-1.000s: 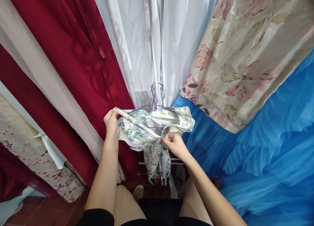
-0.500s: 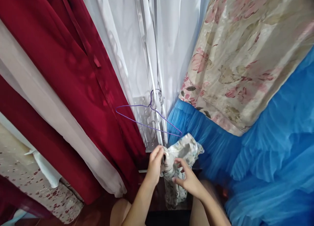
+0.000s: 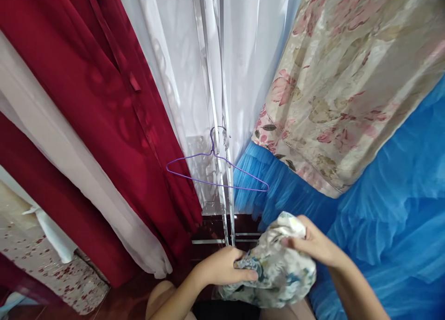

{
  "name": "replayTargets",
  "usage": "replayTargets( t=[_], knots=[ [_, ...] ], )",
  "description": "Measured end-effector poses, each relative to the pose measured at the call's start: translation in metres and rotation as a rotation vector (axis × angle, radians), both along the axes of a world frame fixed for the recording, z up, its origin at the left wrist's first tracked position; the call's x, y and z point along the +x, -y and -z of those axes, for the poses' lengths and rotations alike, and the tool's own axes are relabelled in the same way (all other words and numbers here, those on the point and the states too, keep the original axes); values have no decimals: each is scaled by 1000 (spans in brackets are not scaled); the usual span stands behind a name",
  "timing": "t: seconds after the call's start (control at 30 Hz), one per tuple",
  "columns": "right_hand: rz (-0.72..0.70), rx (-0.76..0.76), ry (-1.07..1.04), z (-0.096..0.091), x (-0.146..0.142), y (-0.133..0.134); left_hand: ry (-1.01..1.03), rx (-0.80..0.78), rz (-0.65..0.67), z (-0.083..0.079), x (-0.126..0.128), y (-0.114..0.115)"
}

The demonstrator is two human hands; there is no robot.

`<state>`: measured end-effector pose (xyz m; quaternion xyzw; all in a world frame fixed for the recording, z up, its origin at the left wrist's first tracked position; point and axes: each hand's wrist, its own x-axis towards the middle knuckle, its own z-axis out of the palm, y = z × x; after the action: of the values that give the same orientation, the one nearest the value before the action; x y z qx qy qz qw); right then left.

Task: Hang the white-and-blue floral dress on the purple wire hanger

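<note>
The garment (image 3: 278, 269), bunched with its long axis lost in folds, is between the right corner of the hanger (image 3: 212, 152) and the lap. The left hand (image 3: 224, 267) pinches its left edge; the right hand (image 3: 311, 243), nearer that corner, grips its top.

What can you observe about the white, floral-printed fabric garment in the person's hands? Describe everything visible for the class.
The white, floral-printed fabric garment carries blue, green and yellowish patches. It looks soft and thin, and is bunched into loose folds, so its cut cannot be told. The person's left grip holds its left edge, thumb on top; the right grip holds its raised upper right part. It is below the thin purple hanger, apart from it. Slight blur softens its pattern.
</note>
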<state>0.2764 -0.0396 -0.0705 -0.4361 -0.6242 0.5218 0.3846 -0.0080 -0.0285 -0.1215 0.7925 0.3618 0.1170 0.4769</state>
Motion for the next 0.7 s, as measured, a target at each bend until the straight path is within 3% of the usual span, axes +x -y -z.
replayTargets(
  t=[0.07,0.17,0.27,0.37,0.43,0.53,0.63,0.7],
  knots=[
    [82,134,68,-19,27,-21,-73,125,-136,4,-15,-3],
    [237,297,20,-45,43,-68,-23,275,-254,-12,-35,-13],
    [201,271,-62,-61,25,-120,76,362,-316,-42,-51,-19],
    [67,94,-104,-63,-13,-156,121,494,-453,-66,-69,-21],
    [4,12,-168,-62,-34,-167,92,612,-548,-75,-87,-22],
    [-96,13,-279,-62,-47,-166,-82,705,-612,-77,-129,-29],
    [-184,-44,-278,-67,-44,-155,-200,581,-643,-77,-175,-46],
    [-216,-82,-255,-71,-40,-149,-124,511,-693,-82,-196,-65]
  ],
)
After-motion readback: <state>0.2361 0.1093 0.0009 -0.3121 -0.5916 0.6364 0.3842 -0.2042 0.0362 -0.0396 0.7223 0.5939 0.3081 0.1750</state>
